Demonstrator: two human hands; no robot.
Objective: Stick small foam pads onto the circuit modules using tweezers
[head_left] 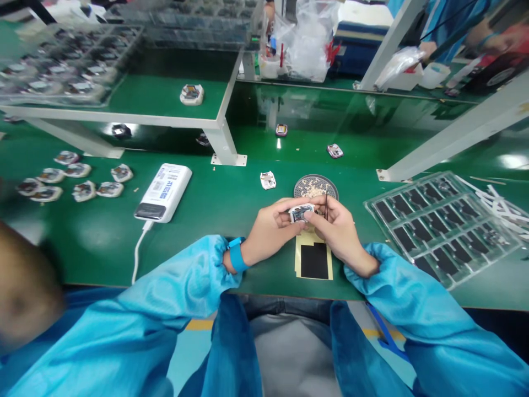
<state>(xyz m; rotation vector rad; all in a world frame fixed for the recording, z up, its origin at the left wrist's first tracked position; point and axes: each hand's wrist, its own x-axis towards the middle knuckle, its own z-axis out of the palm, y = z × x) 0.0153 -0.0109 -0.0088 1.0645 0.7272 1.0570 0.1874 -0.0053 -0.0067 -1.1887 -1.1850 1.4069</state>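
Note:
In front of me my left hand (273, 229) is closed around the edge of a small white-rimmed device housing (301, 213) with electronic parts inside. My right hand (341, 231) presses its thumb on the open face of the housing. Dark tweezers (326, 205) stand upright in the fingers of that hand. Right behind the hands lies a round dark dish (316, 181) with small pale bits in it. Below them a yellow backing sheet with a black pad (314, 261) lies on the green table, partly covered by my right hand.
Another open housing (268, 180) lies beyond my left hand, with several more at the far left. A white power bank (163, 193) with a cable lies to the left. On the right is a clear tray (444, 226) of black pieces. White shelf legs (225, 143) rise behind. Someone's head is at far left.

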